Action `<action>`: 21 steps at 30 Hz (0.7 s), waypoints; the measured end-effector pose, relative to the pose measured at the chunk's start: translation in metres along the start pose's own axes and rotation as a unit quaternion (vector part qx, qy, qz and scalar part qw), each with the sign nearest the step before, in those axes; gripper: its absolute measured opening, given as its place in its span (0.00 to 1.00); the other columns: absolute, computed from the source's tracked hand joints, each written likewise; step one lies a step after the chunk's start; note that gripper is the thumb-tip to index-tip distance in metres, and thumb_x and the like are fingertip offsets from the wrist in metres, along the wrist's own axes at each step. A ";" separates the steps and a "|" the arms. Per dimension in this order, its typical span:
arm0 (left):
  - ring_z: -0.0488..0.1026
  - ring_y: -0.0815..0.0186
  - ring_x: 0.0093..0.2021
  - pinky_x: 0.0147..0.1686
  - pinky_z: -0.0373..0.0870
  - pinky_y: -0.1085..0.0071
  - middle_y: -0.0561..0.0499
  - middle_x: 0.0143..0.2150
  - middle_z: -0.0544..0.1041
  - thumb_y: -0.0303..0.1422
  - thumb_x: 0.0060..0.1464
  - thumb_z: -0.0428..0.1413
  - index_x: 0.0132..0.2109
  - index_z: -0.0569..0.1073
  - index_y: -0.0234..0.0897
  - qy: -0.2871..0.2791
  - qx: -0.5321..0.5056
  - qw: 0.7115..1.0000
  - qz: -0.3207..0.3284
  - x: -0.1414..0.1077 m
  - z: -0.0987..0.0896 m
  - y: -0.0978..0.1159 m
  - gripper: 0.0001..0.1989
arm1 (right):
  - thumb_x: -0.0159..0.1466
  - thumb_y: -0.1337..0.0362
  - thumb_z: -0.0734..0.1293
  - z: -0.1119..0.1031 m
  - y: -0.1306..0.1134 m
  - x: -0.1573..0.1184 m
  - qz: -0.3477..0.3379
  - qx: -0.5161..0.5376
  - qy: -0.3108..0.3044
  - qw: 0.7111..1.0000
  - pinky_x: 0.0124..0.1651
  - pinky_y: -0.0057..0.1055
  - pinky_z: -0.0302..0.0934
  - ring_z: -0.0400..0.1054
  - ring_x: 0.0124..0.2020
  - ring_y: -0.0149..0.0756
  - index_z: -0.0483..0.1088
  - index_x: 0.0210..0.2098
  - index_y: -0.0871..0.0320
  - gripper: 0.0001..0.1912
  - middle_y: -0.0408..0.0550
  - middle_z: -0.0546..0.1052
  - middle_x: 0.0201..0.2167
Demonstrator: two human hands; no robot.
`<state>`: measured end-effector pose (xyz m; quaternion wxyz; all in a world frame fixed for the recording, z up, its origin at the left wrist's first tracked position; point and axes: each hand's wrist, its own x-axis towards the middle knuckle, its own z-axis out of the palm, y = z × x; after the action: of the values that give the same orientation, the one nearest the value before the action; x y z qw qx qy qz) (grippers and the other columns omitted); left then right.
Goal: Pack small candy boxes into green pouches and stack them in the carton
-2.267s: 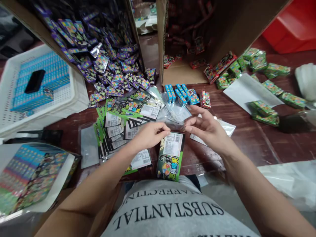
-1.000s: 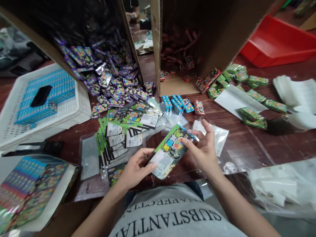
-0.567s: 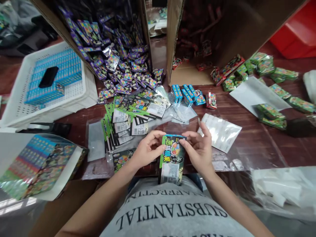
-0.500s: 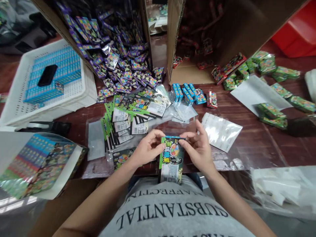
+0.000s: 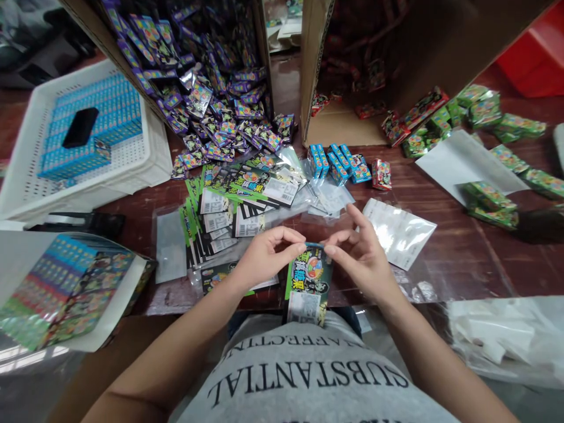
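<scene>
A black and green printed packet (image 5: 307, 282) with a white label hangs upright near the table's front edge, close to my shirt. My left hand (image 5: 274, 254) pinches its top edge at the left, thumb against fingers. At the right of the same edge, my right hand (image 5: 356, 249) pinches it between thumb and forefinger, other fingers raised. A thin blue strip shows along the top between my fingertips. Similar printed cards (image 5: 240, 194) lie fanned out in clear sleeves beyond my left hand. Several small blue boxes (image 5: 337, 163) and one red box (image 5: 381, 174) rest farther back.
Cardboard boxes with purple packets (image 5: 200, 97) and red packets (image 5: 372, 108) stand at the back. A white basket (image 5: 152, 147) holding blue boxes and a black phone (image 5: 81, 127) is at left. Green packets (image 5: 487, 202) and a white sleeve (image 5: 399, 232) lie at right.
My left hand has slid right along the packet's top edge, closer to my right hand. My right hand has shifted slightly right. The view has moved a little.
</scene>
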<state>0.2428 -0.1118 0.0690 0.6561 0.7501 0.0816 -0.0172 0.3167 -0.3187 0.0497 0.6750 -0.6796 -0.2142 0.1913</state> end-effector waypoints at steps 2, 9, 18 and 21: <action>0.77 0.65 0.40 0.44 0.74 0.64 0.48 0.41 0.81 0.33 0.56 0.61 0.38 0.77 0.37 0.005 0.016 1.000 -0.020 0.004 0.001 0.006 0.05 | 0.63 0.59 0.73 0.000 -0.005 0.003 0.015 0.007 0.013 1.000 0.38 0.36 0.72 0.73 0.34 0.35 0.47 0.72 0.45 0.45 0.40 0.75 0.34; 0.77 0.65 0.36 0.40 0.75 0.64 0.49 0.36 0.82 0.34 0.56 0.61 0.36 0.80 0.36 -0.038 -0.001 0.997 -0.071 0.014 -0.005 0.022 0.06 | 0.59 0.60 0.76 -0.005 -0.011 0.010 0.078 0.057 0.028 0.995 0.39 0.34 0.73 0.72 0.31 0.32 0.46 0.72 0.50 0.51 0.37 0.77 0.30; 0.78 0.63 0.41 0.45 0.76 0.62 0.48 0.41 0.82 0.34 0.53 0.63 0.38 0.78 0.38 -0.036 -0.036 0.998 -0.039 0.001 -0.001 0.007 0.06 | 0.66 0.57 0.70 -0.032 -0.029 0.010 -0.011 -0.090 -0.062 0.994 0.56 0.46 0.68 0.73 0.49 0.41 0.67 0.61 0.43 0.24 0.46 0.78 0.43; 0.78 0.64 0.40 0.44 0.76 0.63 0.48 0.41 0.82 0.34 0.54 0.63 0.38 0.79 0.38 -0.025 -0.024 0.999 -0.030 0.002 0.002 0.007 0.05 | 0.65 0.56 0.71 -0.033 -0.047 0.026 -0.058 -0.180 -0.150 0.970 0.57 0.44 0.65 0.69 0.51 0.42 0.76 0.42 0.49 0.07 0.48 0.75 0.45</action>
<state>0.2456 -0.1141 0.0758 0.6750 0.7305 0.0881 -0.0540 0.3551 -0.3325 0.0978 0.5118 -0.7396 -0.3832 0.2103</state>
